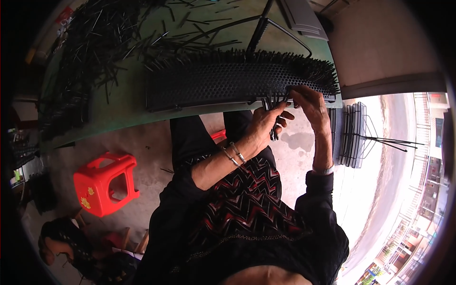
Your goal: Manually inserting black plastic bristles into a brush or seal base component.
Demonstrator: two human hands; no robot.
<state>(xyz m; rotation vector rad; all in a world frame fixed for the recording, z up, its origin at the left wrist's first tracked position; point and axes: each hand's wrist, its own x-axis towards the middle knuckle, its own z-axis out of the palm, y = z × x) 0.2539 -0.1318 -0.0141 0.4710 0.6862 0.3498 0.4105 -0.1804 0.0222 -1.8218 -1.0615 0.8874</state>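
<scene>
A long black panel full of round holes (209, 80) lies along the near edge of the green table, with a dense row of thin black sticks (199, 58) standing up along its far side. My left hand (267, 122), with bangles at its wrist, is closed round a bunch of these black sticks (274, 133) just in front of the panel. Beside it, my right hand (308, 99) is closed at the panel's near right part, its fingertips together by the holes. What sits between those fingertips is too small and dark to make out.
A big heap of loose black sticks (97, 40) covers the left of the green table (128, 90). A black metal frame (260, 35) rises behind the panel. Grey sheets (304, 19) lie at the far right. A red stool (102, 183), stacked wire racks (354, 135) and a person (71, 242) are around.
</scene>
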